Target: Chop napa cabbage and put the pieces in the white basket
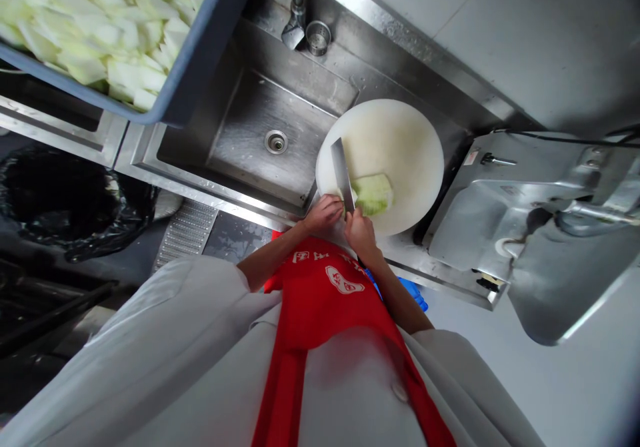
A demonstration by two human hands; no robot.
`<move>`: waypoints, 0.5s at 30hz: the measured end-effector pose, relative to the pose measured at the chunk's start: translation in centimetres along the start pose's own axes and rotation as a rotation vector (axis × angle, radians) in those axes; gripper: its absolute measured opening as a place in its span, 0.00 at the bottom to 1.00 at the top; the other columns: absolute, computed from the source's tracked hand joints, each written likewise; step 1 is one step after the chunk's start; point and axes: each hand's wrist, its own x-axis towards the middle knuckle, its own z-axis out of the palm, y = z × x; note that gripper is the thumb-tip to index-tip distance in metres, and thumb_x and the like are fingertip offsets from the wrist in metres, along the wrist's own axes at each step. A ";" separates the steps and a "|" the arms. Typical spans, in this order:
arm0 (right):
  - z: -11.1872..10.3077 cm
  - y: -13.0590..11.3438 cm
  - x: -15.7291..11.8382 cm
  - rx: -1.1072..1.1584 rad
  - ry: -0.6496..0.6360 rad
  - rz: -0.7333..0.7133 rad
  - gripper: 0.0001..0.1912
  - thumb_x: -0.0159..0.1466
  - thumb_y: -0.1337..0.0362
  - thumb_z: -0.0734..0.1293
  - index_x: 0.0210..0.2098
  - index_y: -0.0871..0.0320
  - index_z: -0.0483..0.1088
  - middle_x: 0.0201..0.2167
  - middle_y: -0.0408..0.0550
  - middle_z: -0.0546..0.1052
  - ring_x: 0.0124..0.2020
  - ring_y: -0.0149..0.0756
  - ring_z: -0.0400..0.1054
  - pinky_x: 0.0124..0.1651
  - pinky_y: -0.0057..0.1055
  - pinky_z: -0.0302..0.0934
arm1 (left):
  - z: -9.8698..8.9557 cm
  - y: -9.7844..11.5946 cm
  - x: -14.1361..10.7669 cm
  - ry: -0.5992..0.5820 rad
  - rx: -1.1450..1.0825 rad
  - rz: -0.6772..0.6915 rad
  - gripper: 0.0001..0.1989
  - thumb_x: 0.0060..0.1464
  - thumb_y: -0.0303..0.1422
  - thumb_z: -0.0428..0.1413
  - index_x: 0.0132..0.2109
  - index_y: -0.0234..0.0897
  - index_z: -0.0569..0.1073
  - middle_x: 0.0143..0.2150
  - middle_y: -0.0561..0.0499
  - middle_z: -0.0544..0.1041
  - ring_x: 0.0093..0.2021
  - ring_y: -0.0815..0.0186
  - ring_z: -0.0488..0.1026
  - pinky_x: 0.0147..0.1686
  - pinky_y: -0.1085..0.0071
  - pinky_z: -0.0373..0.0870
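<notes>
My right hand (361,230) is closed around the handle of a cleaver (342,167), whose blade points away from me over a round white cutting board (420,134). Just left of the blade, my left hand (324,212) has its fingers curled together at the board's near edge. A bit of pale green vegetable shows at its fingertips, mostly hidden by the fingers. Right of the blade lies a larger chunk of pale green vegetable (374,192) with a cut surface; its exact kind is unclear.
The board rests beside a steel sink (270,107) with a drain. A blue-grey crate (173,94) of cut pale green pieces stands at upper left. A tap (295,27) and strainer cup (319,37) are behind. A metal slicing machine (475,220) stands right; a black-lined bin (75,200) is left.
</notes>
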 end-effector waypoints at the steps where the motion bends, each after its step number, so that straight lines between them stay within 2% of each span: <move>1: -0.1 0.2 0.0 0.004 0.002 -0.001 0.18 0.80 0.62 0.53 0.59 0.66 0.67 0.45 0.61 0.82 0.46 0.46 0.77 0.45 0.33 0.62 | 0.0 0.1 -0.2 -0.001 0.003 0.018 0.09 0.71 0.35 0.55 0.51 0.38 0.77 0.49 0.41 0.79 0.51 0.59 0.76 0.52 0.56 0.77; 4: -0.3 1.0 0.2 0.023 0.015 -0.028 0.18 0.80 0.61 0.53 0.57 0.65 0.69 0.44 0.61 0.81 0.46 0.48 0.77 0.46 0.34 0.62 | 0.0 0.1 -0.9 -0.045 0.014 0.040 0.11 0.70 0.39 0.57 0.52 0.38 0.77 0.51 0.38 0.78 0.54 0.56 0.76 0.52 0.55 0.78; 8: -0.4 2.1 0.9 0.036 0.060 -0.047 0.20 0.79 0.59 0.53 0.54 0.64 0.71 0.42 0.62 0.81 0.45 0.50 0.76 0.45 0.35 0.62 | -0.1 -0.2 -1.3 -0.116 0.061 0.001 0.12 0.71 0.42 0.55 0.48 0.39 0.78 0.49 0.40 0.79 0.52 0.57 0.78 0.51 0.55 0.80; 15: -0.9 1.4 1.6 0.039 0.085 -0.043 0.20 0.80 0.60 0.53 0.55 0.65 0.71 0.43 0.60 0.80 0.45 0.47 0.75 0.46 0.34 0.62 | -1.3 -1.9 0.5 -0.041 0.081 -0.174 0.14 0.71 0.40 0.54 0.49 0.36 0.79 0.49 0.37 0.79 0.52 0.55 0.77 0.52 0.52 0.77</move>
